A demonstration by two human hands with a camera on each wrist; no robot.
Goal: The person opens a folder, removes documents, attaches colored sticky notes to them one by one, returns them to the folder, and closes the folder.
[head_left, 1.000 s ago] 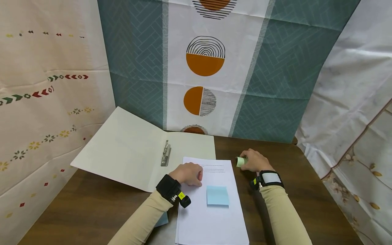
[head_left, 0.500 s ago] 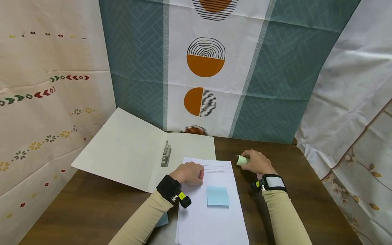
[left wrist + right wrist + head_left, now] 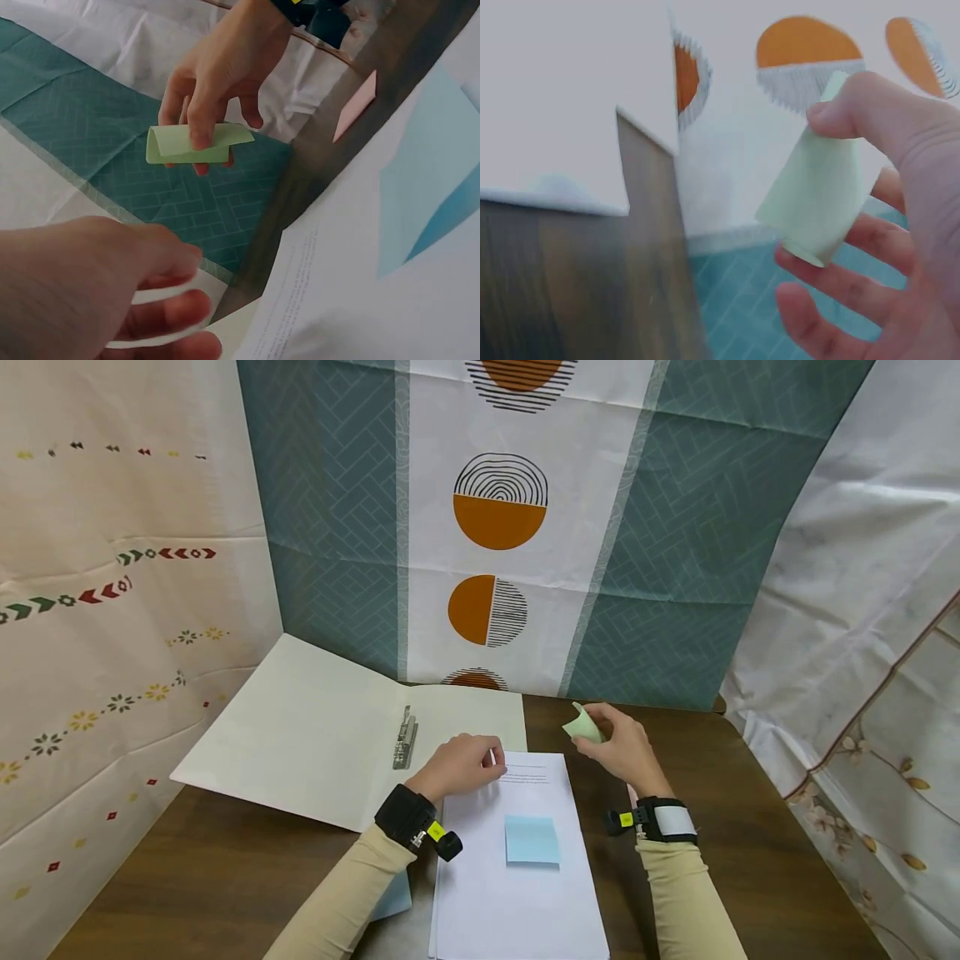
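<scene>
We pinch a green note [image 3: 581,727] in our right grip [image 3: 627,750], its bent free end jutting leftward, our left grip [image 3: 461,767] loosely curled, holding nothing.

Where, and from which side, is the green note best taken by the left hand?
Probably pinch the green note at its free edge, coming from the person's left: that edge sticks out from the right hand, toward the left hand. The note is curled, so a light grip seems wise.
</scene>
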